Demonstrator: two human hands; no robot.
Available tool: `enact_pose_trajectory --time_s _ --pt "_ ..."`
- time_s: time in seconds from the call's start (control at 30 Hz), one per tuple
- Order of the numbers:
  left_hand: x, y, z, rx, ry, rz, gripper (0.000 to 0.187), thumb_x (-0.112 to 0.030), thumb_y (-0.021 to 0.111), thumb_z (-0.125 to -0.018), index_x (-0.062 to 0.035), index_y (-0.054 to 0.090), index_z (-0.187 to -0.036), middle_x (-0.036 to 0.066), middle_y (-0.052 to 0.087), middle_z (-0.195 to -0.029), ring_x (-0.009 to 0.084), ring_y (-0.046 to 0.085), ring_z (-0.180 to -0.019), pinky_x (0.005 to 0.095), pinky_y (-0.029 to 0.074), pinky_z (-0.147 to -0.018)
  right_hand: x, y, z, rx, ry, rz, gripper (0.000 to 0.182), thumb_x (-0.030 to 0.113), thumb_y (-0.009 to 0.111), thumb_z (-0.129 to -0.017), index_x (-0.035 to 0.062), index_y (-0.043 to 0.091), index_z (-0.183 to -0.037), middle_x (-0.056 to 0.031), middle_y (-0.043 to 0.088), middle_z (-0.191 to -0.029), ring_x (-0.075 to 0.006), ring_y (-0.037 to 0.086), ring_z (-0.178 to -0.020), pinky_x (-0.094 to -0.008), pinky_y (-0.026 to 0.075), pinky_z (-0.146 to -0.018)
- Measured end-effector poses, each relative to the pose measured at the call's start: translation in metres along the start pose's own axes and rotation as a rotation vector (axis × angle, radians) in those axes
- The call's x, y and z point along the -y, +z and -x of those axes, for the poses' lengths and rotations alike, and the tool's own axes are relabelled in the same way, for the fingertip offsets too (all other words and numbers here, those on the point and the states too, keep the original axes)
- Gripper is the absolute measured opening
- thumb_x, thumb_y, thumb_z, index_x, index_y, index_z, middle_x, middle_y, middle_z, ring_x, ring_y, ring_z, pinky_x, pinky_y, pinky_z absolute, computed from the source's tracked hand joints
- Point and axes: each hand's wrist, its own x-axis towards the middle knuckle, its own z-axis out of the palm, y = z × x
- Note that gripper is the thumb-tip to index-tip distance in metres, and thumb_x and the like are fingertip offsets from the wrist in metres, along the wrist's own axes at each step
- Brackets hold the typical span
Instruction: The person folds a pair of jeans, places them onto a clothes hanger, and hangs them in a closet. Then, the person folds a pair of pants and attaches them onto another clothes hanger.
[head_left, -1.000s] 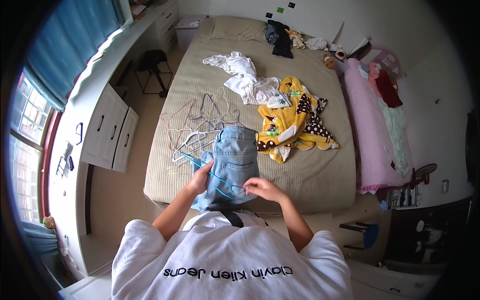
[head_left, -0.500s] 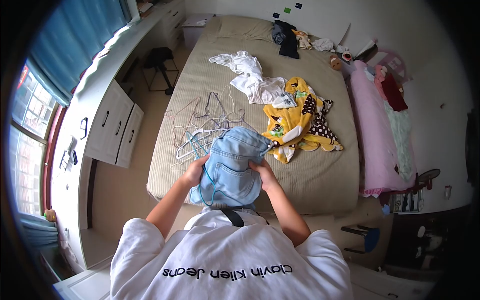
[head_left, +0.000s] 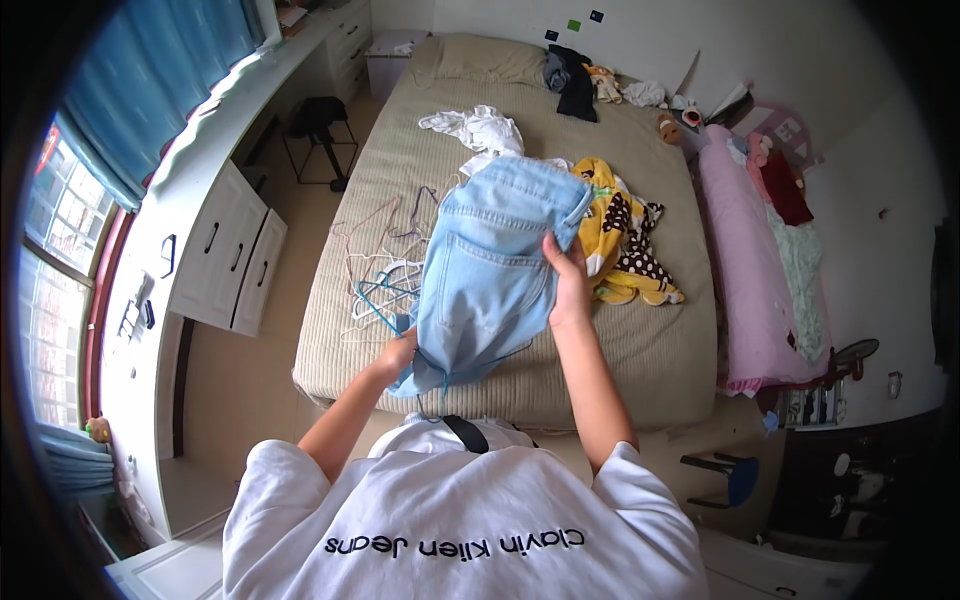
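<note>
1 light-blue denim garment (head_left: 490,272), held above the bed (head_left: 640,370); right hand (head_left: 568,287) clasps its side edge, seemingly to keep the cloth spread. Left hand (head_left: 400,352) grips its lower edge, apparently pinning 1 blue hanger (head_left: 379,310) against the denim.

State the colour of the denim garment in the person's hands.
The denim garment is light blue; it shows best in the head view.

Light-blue denim (head_left: 490,285), turquoise hanger (head_left: 379,312).
Bed (head_left: 630,375) beige, striped; right cloth (head_left: 603,235) yellow, white-dotted brown patches; far clothes (head_left: 478,128) white; left curtain (head_left: 150,90) blue.
</note>
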Motion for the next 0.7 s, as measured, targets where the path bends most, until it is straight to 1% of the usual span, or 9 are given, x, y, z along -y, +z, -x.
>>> enact_pose_trajectory --time_s 0.03,0.17,0.27,0.3,0.4,0.43,0.53,0.63,0.7 --pt "0.003 -0.003 -0.006 -0.032 -0.081 -0.089 0.047 -0.019 0.033 -0.092 -0.0024 0.037 -0.135 0.016 0.048 -0.13 0.025 0.048 -0.117 0.0354 0.036 -0.097 0.009 0.007 -0.005 0.009 -0.004 -0.009 0.051 0.013 0.068 -0.081 0.0023 0.046 -0.126 -0.0076 0.053 -0.121 -0.0195 0.05 -0.108 -0.0314 0.039 -0.094" --pt "0.006 0.001 -0.004 -0.076 -0.171 0.181 0.046 -0.034 0.032 -0.094 -0.0105 0.046 -0.131 0.012 0.05 -0.127 0.0266 0.045 -0.117 0.0491 0.032 -0.098 0.048 0.036 -0.015 0.04 -0.126 0.002 0.05 0.016 0.069 -0.081 0.0019 0.047 -0.123 -0.0074 0.054 -0.117 -0.0192 0.051 -0.106 -0.0308 0.04 -0.091" --pt "0.009 0.0 0.001 -0.133 -0.173 -0.201 0.047 -0.023 0.034 -0.09 -0.0156 0.041 -0.136 0.01 0.055 -0.121 0.0239 0.055 -0.103 0.044 0.044 -0.083 0.075 0.058 -0.021 0.048 -0.236 0.032 0.048 0.019 0.068 -0.082 0.0014 0.047 -0.123 -0.0064 0.054 -0.117 -0.0179 0.051 -0.104 -0.0296 0.039 -0.091" --pt "0.022 -0.006 -0.007 -0.152 -0.218 -0.223 0.046 -0.029 0.033 -0.092 -0.0151 0.043 -0.134 0.012 0.055 -0.122 0.0258 0.056 -0.101 0.0445 0.048 -0.079 0.079 0.061 -0.023 0.059 -0.26 0.046 0.048 0.019 0.067 -0.083 0.0008 0.047 -0.123 -0.0063 0.054 -0.117 -0.0173 0.051 -0.104 -0.0292 0.039 -0.091" --pt "0.042 -0.02 -0.027 -0.059 -0.282 -0.113 0.046 -0.033 0.032 -0.092 -0.0107 0.047 -0.13 0.013 0.056 -0.119 0.0282 0.056 -0.102 0.0476 0.048 -0.079 0.078 0.063 -0.028 0.038 -0.291 0.056 0.044 0.02 0.063 -0.086 0.0006 0.048 -0.123 -0.0079 0.056 -0.118 -0.0181 0.053 -0.104 -0.0303 0.041 -0.091" --pt "0.041 -0.025 -0.029 0.0 -0.316 -0.109 0.05 -0.036 0.031 -0.092 -0.0058 0.045 -0.13 0.013 0.052 -0.124 0.0303 0.054 -0.107 0.0508 0.047 -0.084 0.078 0.064 -0.026 0.044 -0.283 0.063 0.044 0.019 0.063 -0.086 0.0005 0.048 -0.123 -0.008 0.055 -0.118 -0.0182 0.053 -0.105 -0.0304 0.041 -0.091" --pt "0.05 -0.035 -0.043 -0.055 -0.356 -0.24 0.053 -0.039 0.031 -0.092 -0.0036 0.043 -0.13 0.017 0.052 -0.124 0.0335 0.052 -0.11 0.0524 0.044 -0.089 0.083 0.074 -0.025 0.058 -0.274 0.071 0.044 0.018 0.064 -0.085 0.0004 0.048 -0.122 -0.0073 0.055 -0.117 -0.0176 0.053 -0.103 -0.0298 0.04 -0.091" --pt "0.035 -0.038 -0.033 0.057 -0.292 -0.177 0.05 -0.034 0.031 -0.094 -0.0029 0.041 -0.132 0.018 0.054 -0.122 0.033 0.054 -0.109 0.0492 0.042 -0.094 0.095 0.091 -0.023 0.045 -0.306 0.094 0.042 0.017 0.067 -0.083 0.0003 0.051 -0.118 -0.0058 0.056 -0.111 -0.0161 0.052 -0.1 -0.0282 0.038 -0.091" --pt "0.026 -0.034 -0.025 0.205 -0.16 -0.001 0.047 -0.027 0.032 -0.094 -0.0009 0.04 -0.132 0.019 0.054 -0.122 0.0317 0.055 -0.109 0.0467 0.041 -0.096 0.104 0.104 -0.028 0.03 -0.338 0.163 0.041 0.017 0.067 -0.082 0.0 0.052 -0.116 -0.0061 0.057 -0.109 -0.0159 0.052 -0.099 -0.0278 0.038 -0.09"
